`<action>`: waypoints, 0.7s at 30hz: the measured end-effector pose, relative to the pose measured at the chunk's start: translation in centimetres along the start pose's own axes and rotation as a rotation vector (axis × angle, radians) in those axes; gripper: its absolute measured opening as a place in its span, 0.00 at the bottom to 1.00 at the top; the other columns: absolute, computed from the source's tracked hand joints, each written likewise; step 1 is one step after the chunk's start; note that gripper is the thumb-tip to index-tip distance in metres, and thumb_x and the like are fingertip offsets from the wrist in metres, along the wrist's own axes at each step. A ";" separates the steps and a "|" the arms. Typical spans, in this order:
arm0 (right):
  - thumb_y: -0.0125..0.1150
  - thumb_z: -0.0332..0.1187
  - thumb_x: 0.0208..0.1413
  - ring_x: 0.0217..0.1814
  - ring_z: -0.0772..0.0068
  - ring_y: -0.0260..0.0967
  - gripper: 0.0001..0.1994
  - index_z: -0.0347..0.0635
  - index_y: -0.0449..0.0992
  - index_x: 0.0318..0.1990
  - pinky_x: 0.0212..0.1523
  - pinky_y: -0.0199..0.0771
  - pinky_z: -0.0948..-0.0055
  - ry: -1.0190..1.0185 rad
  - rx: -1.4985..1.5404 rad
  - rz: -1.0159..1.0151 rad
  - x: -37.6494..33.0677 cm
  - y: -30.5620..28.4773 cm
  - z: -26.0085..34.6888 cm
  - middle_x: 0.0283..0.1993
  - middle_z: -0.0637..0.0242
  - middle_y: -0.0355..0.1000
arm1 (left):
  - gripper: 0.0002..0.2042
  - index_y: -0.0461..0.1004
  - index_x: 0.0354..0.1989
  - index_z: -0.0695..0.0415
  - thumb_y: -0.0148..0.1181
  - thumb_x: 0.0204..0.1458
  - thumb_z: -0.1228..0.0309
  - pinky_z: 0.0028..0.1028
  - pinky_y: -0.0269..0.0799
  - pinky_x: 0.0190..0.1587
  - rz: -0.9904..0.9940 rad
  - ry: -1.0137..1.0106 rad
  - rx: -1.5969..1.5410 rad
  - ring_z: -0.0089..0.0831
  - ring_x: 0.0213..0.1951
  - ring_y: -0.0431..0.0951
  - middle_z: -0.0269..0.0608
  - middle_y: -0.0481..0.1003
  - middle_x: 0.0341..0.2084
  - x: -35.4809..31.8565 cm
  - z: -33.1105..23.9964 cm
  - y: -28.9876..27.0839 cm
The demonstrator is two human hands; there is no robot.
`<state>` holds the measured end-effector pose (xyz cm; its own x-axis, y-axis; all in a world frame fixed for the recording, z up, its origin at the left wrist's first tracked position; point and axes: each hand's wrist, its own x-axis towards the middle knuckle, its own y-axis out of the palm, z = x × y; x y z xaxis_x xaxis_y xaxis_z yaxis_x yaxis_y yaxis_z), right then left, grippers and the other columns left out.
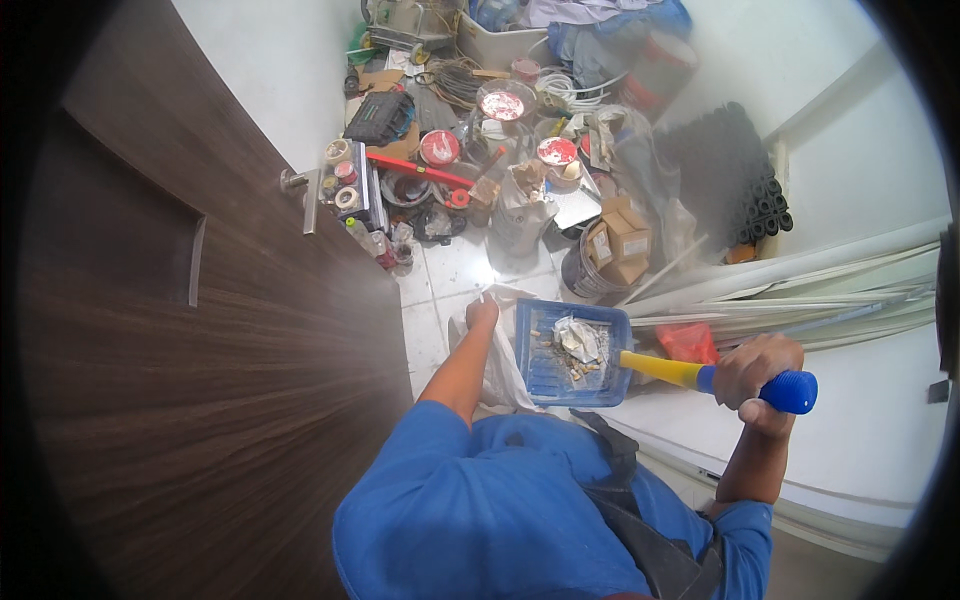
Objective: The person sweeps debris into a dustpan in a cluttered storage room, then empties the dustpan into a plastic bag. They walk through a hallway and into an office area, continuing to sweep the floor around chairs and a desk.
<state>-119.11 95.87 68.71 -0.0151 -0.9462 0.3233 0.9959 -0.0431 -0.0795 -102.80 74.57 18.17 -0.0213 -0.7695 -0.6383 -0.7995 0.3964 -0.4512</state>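
My right hand [752, 372] is closed around the blue end of a yellow and blue handle [662, 369]. That handle joins a blue dustpan [535, 380], held level in front of my body. In the dustpan lies a heap of debris [580, 345], with a crumpled pale piece on top of small bits. My left hand [483, 312] is closed on the upper edge of a white sack [506, 366]. The sack hangs beside the dustpan's left side and partly behind it. How far the sack is open cannot be seen.
A dark wooden door [250, 380] stands close on my left. Ahead are paint buckets [500, 105], a red spirit level [420, 170], a toolbox [380, 115] and a cardboard box [622, 235] in a bucket. Long white strips [800, 290] lie along the right wall.
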 end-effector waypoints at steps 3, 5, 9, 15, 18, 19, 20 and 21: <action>0.71 0.33 0.44 0.12 0.69 0.61 0.17 0.43 0.65 0.18 0.16 0.62 0.73 0.024 -0.078 0.052 1.2 0.6 0.5 0.13 0.67 0.63 | 0.33 0.74 0.52 0.68 0.38 0.60 0.46 0.43 0.64 0.61 0.086 0.120 0.010 0.58 0.56 0.71 0.68 0.72 0.51 -0.8 -1.0 0.7; 0.69 0.31 0.44 0.16 0.70 0.63 0.14 0.43 0.66 0.19 0.20 0.63 0.73 0.088 -0.206 0.147 2.7 1.3 0.8 0.16 0.70 0.65 | 0.33 0.73 0.53 0.68 0.38 0.60 0.46 0.44 0.62 0.62 0.137 0.193 0.009 0.59 0.58 0.69 0.69 0.70 0.52 -1.7 -1.7 1.5; 0.68 0.31 0.47 0.20 0.76 0.63 0.13 0.43 0.68 0.20 0.23 0.62 0.74 0.261 -0.499 0.259 6.5 4.5 -0.5 0.17 0.71 0.65 | 0.34 0.70 0.55 0.71 0.40 0.61 0.46 0.43 0.60 0.63 0.258 0.211 -0.084 0.60 0.60 0.66 0.73 0.68 0.53 -2.9 -2.5 3.7; 0.67 0.33 0.52 0.22 0.80 0.58 0.12 0.39 0.72 0.24 0.25 0.61 0.71 0.208 -0.400 0.157 10.3 9.0 -1.9 0.19 0.67 0.66 | 0.32 0.62 0.64 0.67 0.40 0.62 0.50 0.42 0.55 0.66 0.476 0.399 -0.066 0.57 0.65 0.61 0.69 0.64 0.59 -2.4 -1.6 7.0; 0.66 0.34 0.54 0.22 0.78 0.58 0.11 0.38 0.73 0.26 0.26 0.63 0.70 0.315 -0.543 0.196 11.7 10.3 -3.4 0.20 0.66 0.67 | 0.31 0.62 0.64 0.66 0.39 0.62 0.50 0.43 0.56 0.66 0.452 0.385 -0.044 0.57 0.64 0.62 0.69 0.65 0.59 -2.7 -1.6 7.0; 0.65 0.35 0.55 0.23 0.76 0.59 0.11 0.37 0.73 0.28 0.27 0.64 0.69 0.383 -0.584 0.184 12.4 11.0 -4.5 0.20 0.64 0.67 | 0.31 0.63 0.63 0.66 0.39 0.63 0.50 0.43 0.56 0.66 0.459 0.380 -0.044 0.57 0.64 0.62 0.69 0.65 0.59 -2.8 -1.7 6.9; 0.65 0.35 0.55 0.23 0.76 0.58 0.12 0.37 0.72 0.28 0.27 0.64 0.68 0.327 -0.514 0.188 12.4 11.7 -5.3 0.20 0.64 0.67 | 0.31 0.63 0.63 0.66 0.39 0.63 0.50 0.43 0.56 0.66 0.472 0.381 -0.045 0.57 0.64 0.62 0.69 0.65 0.59 -3.0 -1.8 6.7; 0.65 0.35 0.55 0.23 0.76 0.58 0.12 0.37 0.72 0.28 0.27 0.64 0.68 0.294 -0.478 0.190 12.5 12.1 -6.0 0.20 0.64 0.67 | 0.31 0.63 0.63 0.66 0.39 0.63 0.50 0.43 0.56 0.65 0.487 0.388 -0.048 0.57 0.64 0.62 0.69 0.65 0.59 -3.1 -1.9 6.6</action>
<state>-107.76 81.63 66.15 0.0676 -0.9977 -0.0072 0.8342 0.0605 -0.5481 -109.18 78.64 18.34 -0.5992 -0.6357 -0.4867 -0.6691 0.7314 -0.1316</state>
